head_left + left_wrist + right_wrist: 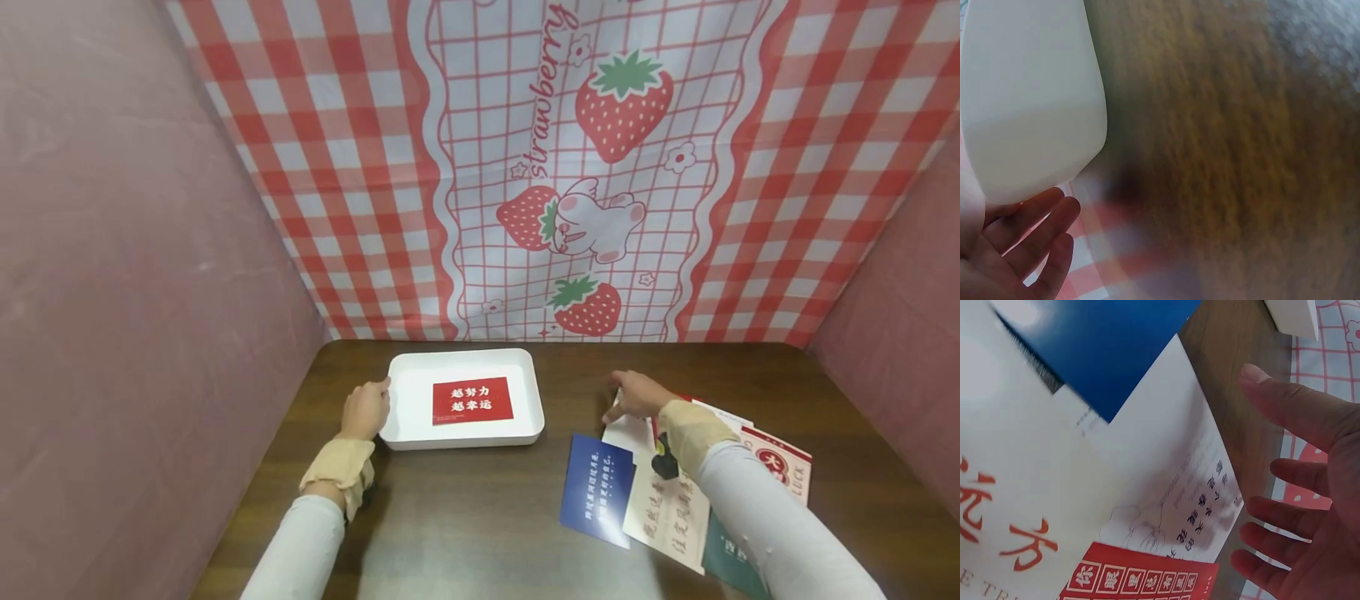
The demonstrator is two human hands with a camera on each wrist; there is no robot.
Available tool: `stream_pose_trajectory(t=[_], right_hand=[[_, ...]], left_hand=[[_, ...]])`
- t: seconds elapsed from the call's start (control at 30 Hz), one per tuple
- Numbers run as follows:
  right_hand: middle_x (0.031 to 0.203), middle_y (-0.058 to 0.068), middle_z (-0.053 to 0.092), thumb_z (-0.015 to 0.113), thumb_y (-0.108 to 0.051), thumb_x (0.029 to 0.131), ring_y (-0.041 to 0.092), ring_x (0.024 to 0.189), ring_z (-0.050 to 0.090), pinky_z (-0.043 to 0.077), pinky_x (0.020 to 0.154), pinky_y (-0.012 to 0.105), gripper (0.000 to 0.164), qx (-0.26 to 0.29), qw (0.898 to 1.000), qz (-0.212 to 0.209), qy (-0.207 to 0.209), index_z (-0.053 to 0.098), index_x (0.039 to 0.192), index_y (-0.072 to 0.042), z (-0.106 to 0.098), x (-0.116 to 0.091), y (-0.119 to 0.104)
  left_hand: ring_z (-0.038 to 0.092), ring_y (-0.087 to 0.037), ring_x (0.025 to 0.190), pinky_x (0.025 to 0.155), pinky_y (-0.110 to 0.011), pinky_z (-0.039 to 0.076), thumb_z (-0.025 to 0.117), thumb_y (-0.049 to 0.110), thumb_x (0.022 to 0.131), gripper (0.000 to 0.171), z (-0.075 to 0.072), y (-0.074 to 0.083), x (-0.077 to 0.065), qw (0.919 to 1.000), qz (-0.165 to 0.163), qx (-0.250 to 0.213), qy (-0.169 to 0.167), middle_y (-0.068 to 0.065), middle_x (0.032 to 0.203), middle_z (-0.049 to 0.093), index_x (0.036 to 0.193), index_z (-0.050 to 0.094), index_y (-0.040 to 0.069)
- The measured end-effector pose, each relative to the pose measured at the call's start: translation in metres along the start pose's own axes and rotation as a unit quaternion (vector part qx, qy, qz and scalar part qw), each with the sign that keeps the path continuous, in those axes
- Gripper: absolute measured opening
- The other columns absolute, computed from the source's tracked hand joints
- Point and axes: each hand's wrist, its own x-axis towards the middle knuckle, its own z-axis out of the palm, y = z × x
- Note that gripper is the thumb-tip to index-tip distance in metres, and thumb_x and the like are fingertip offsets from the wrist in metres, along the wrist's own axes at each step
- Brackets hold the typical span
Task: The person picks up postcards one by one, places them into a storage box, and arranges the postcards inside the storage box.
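"Starting with the head view, what has the left hand point(366, 410) got?"

"The left end of the white tray point(408, 408), gripped with the thumb at the rim. The tray sits at three o'clock from that hand, on the brown bench point(450, 517), with a red card point(472, 401) lying flat inside."

"And the right hand point(637, 394)?"

"Over the far edge of some spread cards, with nothing that I can see in its grasp. The blue card point(597, 490) lies at seven o'clock from it, a cream card point(660, 521) between five and six, a teal card point(726, 562) at five, and a LUCK card point(787, 471) at four, partly behind the sleeve."

"In the left wrist view?"

"The tray's end is at twelve o'clock, right against loosely bent fingers. The thumb is hidden there."

"And the right wrist view?"

"Fingers and thumb spread wide, palm bare. A white card point(1179, 481) with a faint line drawing lies at nine o'clock, its corner just beside the fingertips; whether they touch, I can't tell. The blue card is at ten, and a red sheet point(1141, 575) with boxed characters at eight."
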Motion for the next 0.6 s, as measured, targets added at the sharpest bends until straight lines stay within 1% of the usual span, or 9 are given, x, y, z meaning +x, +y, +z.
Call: stream_pose_trajectory(t=[0.13,0.3,0.47,0.6], right_hand=[[0.113,0.031,0.055,0.080,-0.030,0.059,0.045,0.105,0.052,0.042,0.090,0.052,0.081,-0.015,1.000,0.012,-0.008,0.047,0.121,0.008,-0.002,0.000,0.002],[0.117,0.032,0.053,0.080,-0.027,0.058,0.047,0.110,0.049,0.040,0.093,0.053,0.081,-0.025,0.999,0.032,-0.010,0.046,0.125,0.004,-0.001,-0.002,0.007],[0.115,0.030,0.054,0.080,-0.032,0.059,0.049,0.109,0.048,0.039,0.093,0.055,0.082,-0.055,0.998,0.040,-0.013,0.046,0.125,0.001,0.000,0.000,0.011],[0.116,0.030,0.054,0.081,-0.038,0.055,0.049,0.107,0.045,0.038,0.092,0.055,0.087,-0.076,0.996,0.041,-0.008,0.047,0.124,0.003,0.002,0.000,0.014]], left_hand=[[0.063,-0.043,0.078,0.063,-0.051,0.047,0.049,0.011,0.086,0.029,0.001,-0.001,0.002,1.0000,-0.002,-0.001,0.000,-0.018,0.099,0.068,0.109,0.066,0.011],[0.063,-0.042,0.078,0.063,-0.051,0.047,0.050,0.011,0.086,0.029,0.002,0.000,0.003,1.0000,-0.002,0.000,-0.006,-0.018,0.099,0.068,0.110,0.066,0.011],[0.063,-0.043,0.076,0.061,-0.051,0.046,0.050,0.011,0.085,0.029,0.001,-0.001,0.003,1.0000,0.005,0.002,-0.005,-0.019,0.097,0.068,0.110,0.066,0.010],[0.063,-0.043,0.076,0.063,-0.051,0.047,0.050,0.011,0.085,0.030,0.000,-0.002,0.003,1.0000,0.001,-0.003,-0.005,-0.019,0.098,0.068,0.110,0.066,0.010]])
